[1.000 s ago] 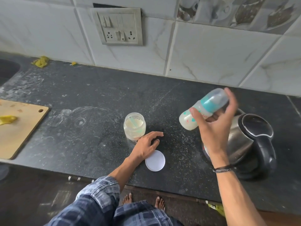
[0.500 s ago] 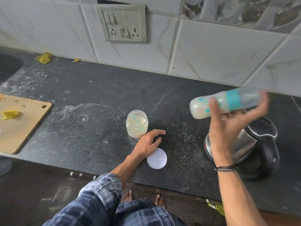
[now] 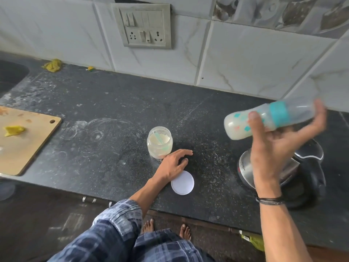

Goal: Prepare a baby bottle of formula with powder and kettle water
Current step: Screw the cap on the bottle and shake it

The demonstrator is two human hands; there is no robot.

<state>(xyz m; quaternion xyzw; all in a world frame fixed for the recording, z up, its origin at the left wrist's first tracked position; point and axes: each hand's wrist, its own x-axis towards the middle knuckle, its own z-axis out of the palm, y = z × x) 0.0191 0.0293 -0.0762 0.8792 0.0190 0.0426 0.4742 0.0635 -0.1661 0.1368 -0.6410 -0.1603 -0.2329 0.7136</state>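
My right hand (image 3: 272,146) grips a baby bottle (image 3: 264,120) with a teal collar and clear cap, lying almost sideways in the air, its milky base to the left. It is blurred from motion. Below it stands a steel kettle (image 3: 294,167) with a black lid and handle. My left hand (image 3: 173,165) rests flat on the dark counter (image 3: 94,144), fingers spread, just right of an open glass jar of powder (image 3: 160,142) with a teal scoop inside. The jar's white lid (image 3: 182,183) lies by my left wrist.
A wooden cutting board (image 3: 24,140) with a yellow scrap lies at the left edge. A sink corner (image 3: 9,76) is at the far left. A switch and socket panel (image 3: 143,25) sits on the tiled wall. Powder specks dust the counter.
My right hand has swung the bottle up and to the right, from tilted base-down to nearly level. The left hand has stayed by the jar.
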